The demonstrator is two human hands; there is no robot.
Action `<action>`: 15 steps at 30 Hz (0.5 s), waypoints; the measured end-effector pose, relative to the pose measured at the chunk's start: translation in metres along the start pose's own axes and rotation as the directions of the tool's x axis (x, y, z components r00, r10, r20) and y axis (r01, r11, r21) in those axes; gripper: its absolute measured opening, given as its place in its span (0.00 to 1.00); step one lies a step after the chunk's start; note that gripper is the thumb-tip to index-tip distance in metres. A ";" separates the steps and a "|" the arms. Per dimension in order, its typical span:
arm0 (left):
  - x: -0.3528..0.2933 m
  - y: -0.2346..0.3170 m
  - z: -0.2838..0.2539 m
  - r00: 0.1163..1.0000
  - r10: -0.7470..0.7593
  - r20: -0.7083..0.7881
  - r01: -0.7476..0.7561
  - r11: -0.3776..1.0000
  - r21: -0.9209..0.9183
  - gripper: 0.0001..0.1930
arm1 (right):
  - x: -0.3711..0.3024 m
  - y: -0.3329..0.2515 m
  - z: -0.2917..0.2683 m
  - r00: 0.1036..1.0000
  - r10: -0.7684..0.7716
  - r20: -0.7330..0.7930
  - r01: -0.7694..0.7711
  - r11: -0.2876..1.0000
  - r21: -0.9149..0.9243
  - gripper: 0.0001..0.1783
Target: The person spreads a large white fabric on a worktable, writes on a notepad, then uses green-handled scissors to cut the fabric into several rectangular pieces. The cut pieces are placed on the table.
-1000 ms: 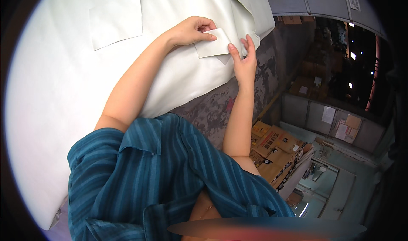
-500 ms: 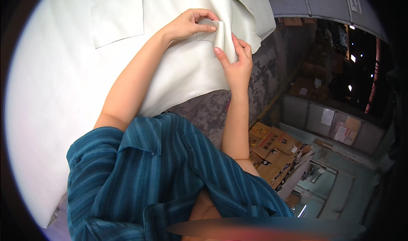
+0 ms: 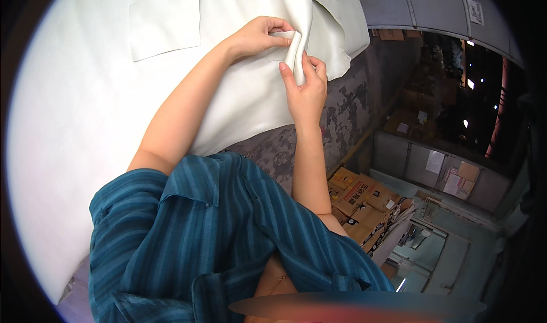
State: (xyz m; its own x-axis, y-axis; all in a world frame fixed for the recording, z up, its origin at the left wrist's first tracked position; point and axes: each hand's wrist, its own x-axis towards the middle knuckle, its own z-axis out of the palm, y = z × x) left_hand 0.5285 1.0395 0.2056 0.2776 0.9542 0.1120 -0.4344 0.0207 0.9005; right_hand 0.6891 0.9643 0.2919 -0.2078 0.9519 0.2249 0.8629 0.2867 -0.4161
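Note:
A large white leather-like sheet (image 3: 108, 112) spreads over the surface in front of me and gathers into a raised fold near its right side. My left hand (image 3: 256, 38) pinches a small white piece (image 3: 278, 54) against this fold, thumb on top. Just below and to the right, my right hand (image 3: 307, 95) grips the fold between thumb and fingers, with some fingertips hidden behind the material. A flat four-sided white piece (image 3: 165, 25) lies on the sheet at the upper left, apart from both hands.
Under the sheet's right edge shows a grey mottled surface (image 3: 345, 103). Cardboard boxes (image 3: 364, 206) are stacked to the lower right, beyond my right forearm. Grey panels (image 3: 433, 6) stand at the upper right, and a dark area with more boxes lies below them.
My right hand has shifted left and slightly down with the fold, which now slants more. My left hand has moved slightly right and down, still pinching the small piece.

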 end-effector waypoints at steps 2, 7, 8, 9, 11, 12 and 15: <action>0.000 0.001 0.001 1.000 0.005 0.001 -0.005 1.000 0.014 0.12 | 0.000 0.000 0.001 1.000 0.017 0.006 -0.017 1.000 0.002 0.30; -0.005 0.004 0.004 0.999 0.038 -0.016 -0.038 0.998 0.046 0.11 | 0.003 0.009 -0.002 1.000 -0.012 0.011 0.011 0.997 0.076 0.29; -0.007 0.006 0.004 0.999 0.013 -0.048 -0.009 0.996 0.094 0.11 | 0.005 0.013 -0.003 0.999 -0.032 0.032 0.027 0.990 0.141 0.28; -0.008 0.009 0.005 0.998 0.018 -0.068 -0.008 0.990 0.143 0.11 | 0.006 0.020 -0.006 0.995 0.089 0.043 -0.098 0.949 0.300 0.26; -0.013 0.020 0.003 0.985 0.078 -0.153 -0.045 0.977 0.210 0.11 | 0.010 0.041 -0.021 0.951 0.267 0.158 -0.308 0.746 0.591 0.24; -0.018 0.028 0.001 0.967 0.134 -0.216 -0.083 0.970 0.229 0.11 | 0.010 0.052 -0.025 0.950 0.304 0.067 -0.279 0.737 0.616 0.22; -0.044 0.057 -0.012 0.882 0.138 -0.451 -0.084 0.987 0.138 0.14 | 0.019 0.089 -0.031 0.926 0.336 -0.174 -0.182 0.798 0.574 0.19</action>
State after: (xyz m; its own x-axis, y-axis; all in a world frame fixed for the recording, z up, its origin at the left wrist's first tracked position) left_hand 0.4818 1.0024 0.2467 -0.2021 0.9788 0.0335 -0.3341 -0.1011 0.9371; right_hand 0.7760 1.0042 0.2866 0.1780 0.9587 0.2217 0.4623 0.1174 -0.8789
